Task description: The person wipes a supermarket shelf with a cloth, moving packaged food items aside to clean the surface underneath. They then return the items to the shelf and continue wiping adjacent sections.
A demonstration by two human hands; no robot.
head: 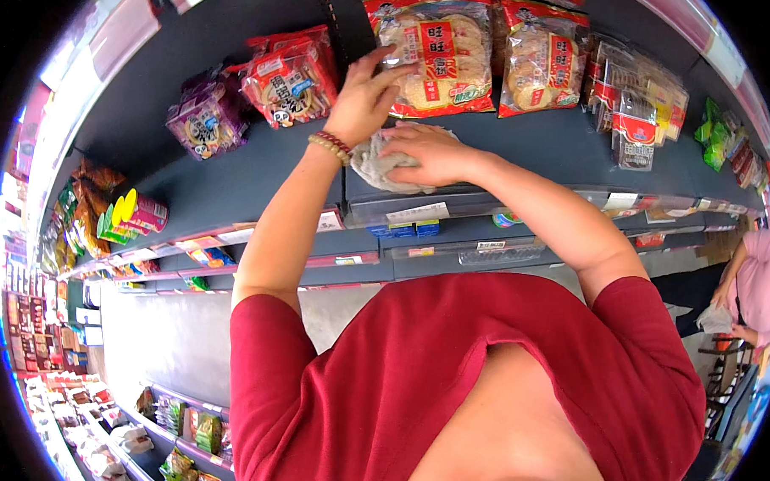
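My right hand (429,153) presses a crumpled grey-white cloth (382,167) onto the dark metal shelf (515,140), close to the front edge. Just left of it my left hand (367,91), with beaded bracelets at the wrist, has its fingers spread against the left side of a big red-and-clear bag of rice crackers (455,53). Whether those fingers grip the bag cannot be told. A second bag of rice crackers (541,57) stands to the right. Red snack packs (290,81) stand left of my left hand, and purple snack packs (209,119) are farther left.
Clear packs of biscuits (638,104) stand at the right on the shelf. Colourful snack tubs (143,212) lie at the left. A clear strip with price tags (416,213) runs along the shelf's front. Another person (758,285) at the far right holds a pale cloth.
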